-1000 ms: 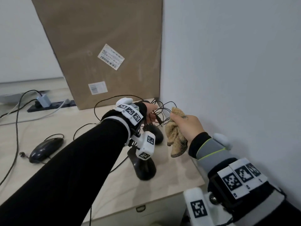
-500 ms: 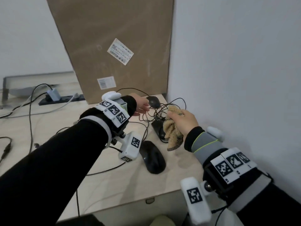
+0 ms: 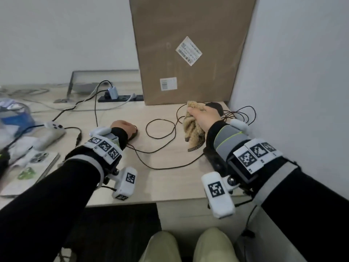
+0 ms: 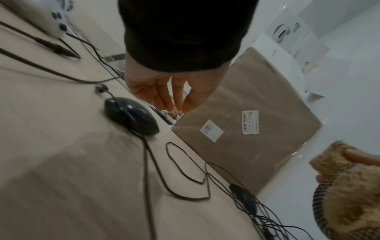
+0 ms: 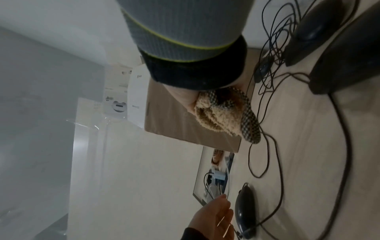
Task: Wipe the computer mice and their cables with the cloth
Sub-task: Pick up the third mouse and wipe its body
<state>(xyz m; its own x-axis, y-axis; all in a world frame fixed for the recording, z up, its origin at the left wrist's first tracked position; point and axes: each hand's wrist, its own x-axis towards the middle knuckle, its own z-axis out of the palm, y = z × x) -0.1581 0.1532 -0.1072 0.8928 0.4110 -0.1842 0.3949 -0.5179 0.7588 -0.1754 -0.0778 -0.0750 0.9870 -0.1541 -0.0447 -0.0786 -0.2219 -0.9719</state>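
Note:
A black mouse (image 4: 129, 116) lies on the wooden desk (image 3: 166, 182), its thin cable (image 3: 160, 127) looping to the right. My left hand (image 3: 130, 127) hovers just above it with fingers straight, holding nothing. My right hand (image 3: 200, 112) grips a tan fluffy cloth (image 3: 192, 127) near the back right corner. Behind that hand sits a second black mouse (image 3: 215, 107) with a tangle of cables (image 3: 243, 114). A third dark mouse (image 3: 213, 159) lies partly hidden under my right wrist. In the right wrist view the cloth (image 5: 226, 113) hangs from the fist.
A tall cardboard box (image 3: 188, 53) leans against the back wall. A power strip (image 3: 120, 98) with a charger lies left of it. A white device (image 3: 54, 127), a blue container (image 3: 15, 116) and papers crowd the left side. The right wall borders the desk.
My left hand has let go of the cable tangle and moved left to above the mouse. My right hand has carried the cloth farther back. The head view has swung left and down.

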